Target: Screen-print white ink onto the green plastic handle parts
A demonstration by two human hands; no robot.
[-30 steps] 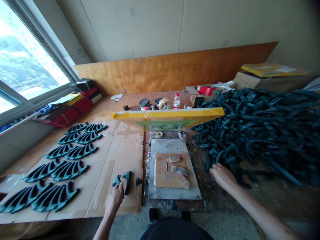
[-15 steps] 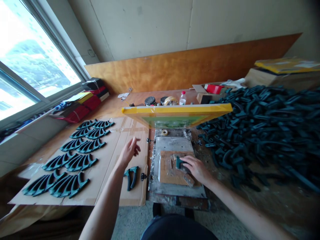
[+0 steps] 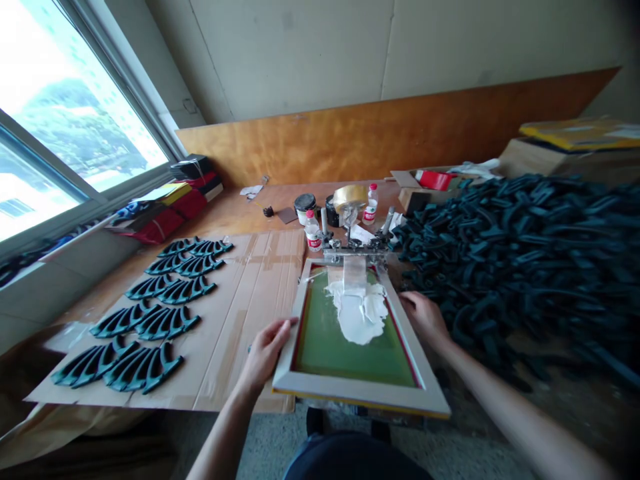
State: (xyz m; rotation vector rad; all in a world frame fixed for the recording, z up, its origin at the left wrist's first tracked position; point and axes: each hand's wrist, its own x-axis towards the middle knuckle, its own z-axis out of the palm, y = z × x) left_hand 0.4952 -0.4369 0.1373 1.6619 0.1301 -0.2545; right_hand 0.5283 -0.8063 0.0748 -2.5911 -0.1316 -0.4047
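Workbench [image 3: 233, 217], wooden, spanned the view; all items below were listed against its edges. Board [image 3: 350, 153], brown wood, stood upright along the back edge. Heap of dark green parts [image 3: 500, 267], loosely piled, covered the right end. Cardboard sheet [image 3: 255, 280], creased and taped, lay along the left half, reaching the front edge. Laid-out parts [image 3: 165, 332], dark green, curved, occupied the sheet's left side in five rows, two fan-shaped groups to each. Screen frame [image 3: 360, 392], pale-rimmed, with green mesh [image 3: 325, 353], sat at the middle of the front edge, between sheet and heap. Carton [image 3: 550, 163], topped by a yellow package [image 3: 580, 135], stood at the back right corner.

Left hand [image 3: 265, 353]: narrow, thumb and fingers close together, holding the frame's left rim. Right hand [image 3: 425, 319]: likewise narrow, holding the right rim, heap just beside it; fingertips of both partly hidden.

White paste [image 3: 360, 327], thickly spread, lay on the upper part of the mesh. Metal clamp [image 3: 355, 253] crossed the frame's far edge. Pale blade [image 3: 354, 277] stood in the paste, just in front of the clamp. Tape roll [image 3: 350, 195] was behind the clamp, toward the back edge. Lidded tin [image 3: 304, 209] stood left of the roll. Bottles, red-capped, two: one [image 3: 313, 233] near the frame's far left corner, one [image 3: 370, 207] right of the roll.
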